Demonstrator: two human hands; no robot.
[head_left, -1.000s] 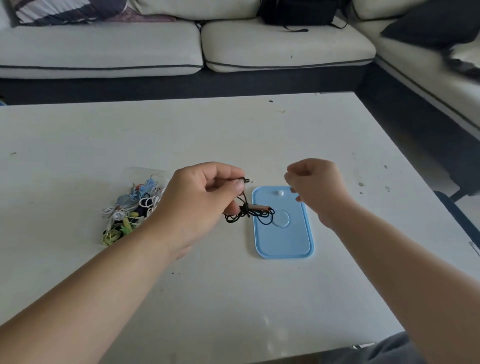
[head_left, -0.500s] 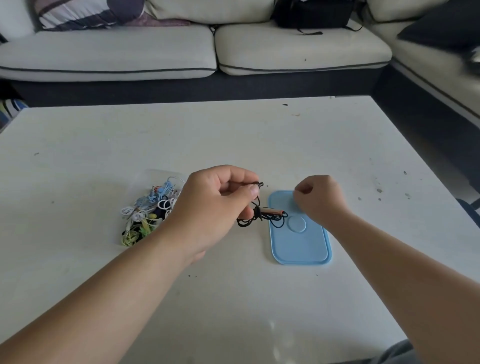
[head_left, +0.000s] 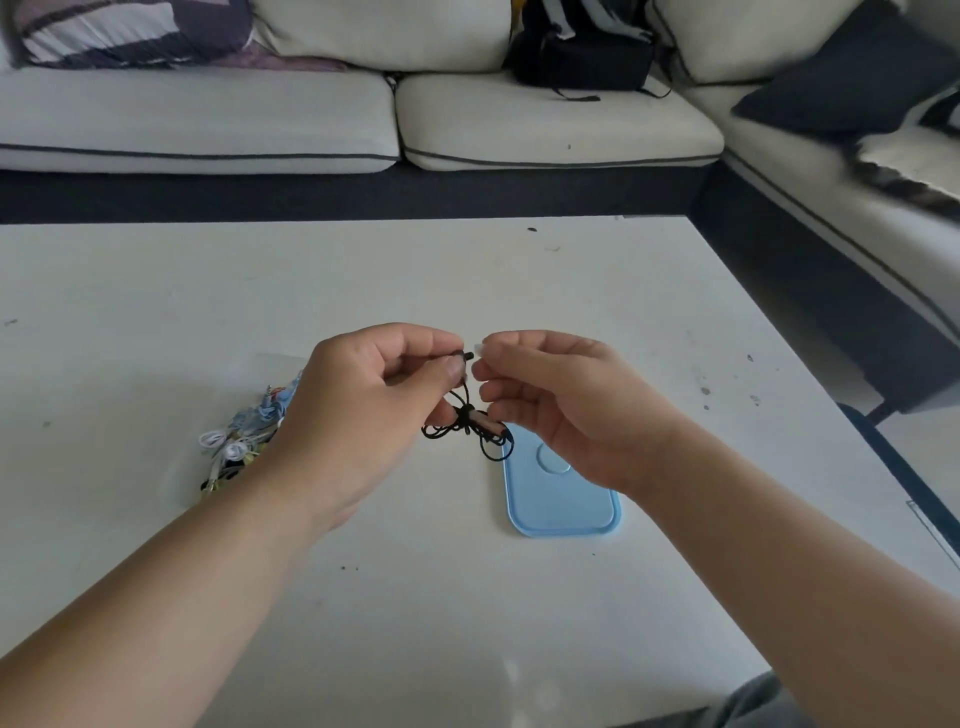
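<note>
My left hand (head_left: 363, 415) pinches one end of a tangled black earphone cable (head_left: 464, 425) between thumb and forefinger. The rest of the cable hangs in loops just above the table, with a brownish plug piece in it. My right hand (head_left: 561, 405) is raised beside it, its fingers curled. Its fingertips pinch a small white piece (head_left: 480, 346) right next to the black earbud tip. A light blue lid (head_left: 561, 504) lies flat on the table under my right hand.
A clear container of several tangled coloured earphones (head_left: 234, 447) lies left of my left hand. The white table (head_left: 311, 291) has its far edge toward a cream sofa (head_left: 545, 130) with a black bag (head_left: 582, 47) on it. The table's right edge drops to the floor.
My right hand went down onto the top of the blue lid, where a small white piece lay. It then lifted up and left to the earbud my left hand holds.
</note>
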